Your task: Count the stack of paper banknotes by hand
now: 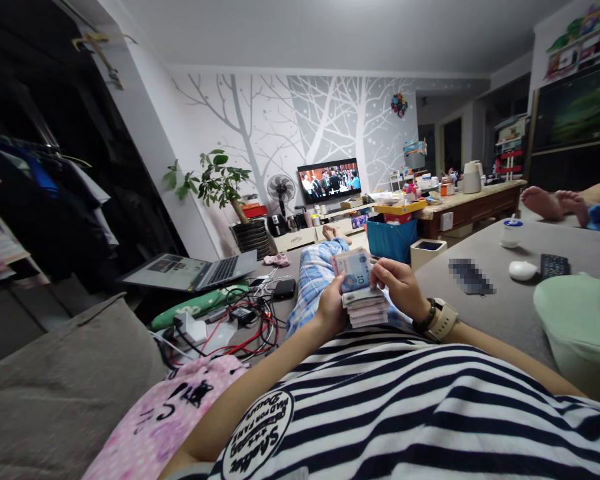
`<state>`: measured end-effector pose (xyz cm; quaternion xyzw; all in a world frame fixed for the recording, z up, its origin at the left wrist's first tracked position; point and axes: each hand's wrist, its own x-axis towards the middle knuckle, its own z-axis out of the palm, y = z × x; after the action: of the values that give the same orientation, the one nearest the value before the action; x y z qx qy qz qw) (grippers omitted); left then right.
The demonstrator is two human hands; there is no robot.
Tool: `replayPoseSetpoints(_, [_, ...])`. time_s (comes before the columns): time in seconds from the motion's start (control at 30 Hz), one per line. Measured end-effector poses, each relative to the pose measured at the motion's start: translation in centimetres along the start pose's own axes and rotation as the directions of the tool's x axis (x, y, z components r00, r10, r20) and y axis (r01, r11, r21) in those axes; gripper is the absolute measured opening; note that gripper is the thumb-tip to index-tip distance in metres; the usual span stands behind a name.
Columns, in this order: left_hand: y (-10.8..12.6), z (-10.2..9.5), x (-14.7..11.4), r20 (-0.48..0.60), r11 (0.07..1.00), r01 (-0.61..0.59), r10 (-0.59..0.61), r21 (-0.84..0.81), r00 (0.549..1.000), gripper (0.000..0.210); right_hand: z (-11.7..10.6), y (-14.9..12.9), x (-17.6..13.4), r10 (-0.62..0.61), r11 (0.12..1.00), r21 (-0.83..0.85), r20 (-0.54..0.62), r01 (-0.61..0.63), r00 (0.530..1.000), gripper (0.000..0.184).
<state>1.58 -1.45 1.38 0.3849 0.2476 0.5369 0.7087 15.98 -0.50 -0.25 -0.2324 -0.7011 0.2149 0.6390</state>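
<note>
My left hand [333,305] is closed around a wad of banknotes [356,272] above my lap. A blue-green note marked 10 faces me, with a pinkish note edge showing behind it. More banknotes [366,312], in a thick layered stack, sit just below the wad, close against my striped shirt. My right hand [399,285] has thumb and fingers pinched at the right edge of the notes. How many notes its fingertips hold is hidden. A watch with a pale strap and a dark bracelet are on the right wrist.
At left lie an open laptop [200,272], tangled cables [260,327] and a pink cloth [180,407]. At right are a white mouse [523,270], a remote [555,265], a small jar [511,233] and a pale green bin [580,320]. Another person's feet [545,201] rest at far right.
</note>
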Motion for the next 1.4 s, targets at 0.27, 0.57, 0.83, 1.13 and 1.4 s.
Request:
replayPoseSetpoints(0.27, [0.2,0.1,-0.5,-0.033,1.0,0.006,-0.005,0.004,0.999,0.031,-0.1,1.2,0.6,0.118,0.984,-0.112,-0.156,-0.136,0.981,0.039])
replayPoseSetpoints(0.57, [-0.1,-0.3,-0.2,-0.085,0.999,-0.032,0.034,0.026,0.996,0.024,-0.2,2.6,0.9,0.172,0.97,-0.151,-0.119,-0.189,0.978,0.037])
replayPoseSetpoints(0.83, [0.1,0.1,0.0,-0.018,0.999,0.024,-0.025,-0.043,1.0,0.033,-0.1,1.3,0.6,0.088,0.98,-0.166,-0.122,-0.107,0.989,0.036])
replayPoseSetpoints(1.13, [0.1,0.1,0.2,0.008,1.0,-0.007,0.007,-0.003,1.0,0.039,0.0,0.7,0.2,0.032,0.991,-0.126,-0.078,-0.041,0.996,0.034])
replayPoseSetpoints(1.4, [0.1,-0.1,0.3,0.006,1.0,-0.013,0.013,0.004,1.0,0.039,0.1,0.7,0.3,0.035,0.993,-0.108,-0.085,-0.044,0.996,0.033])
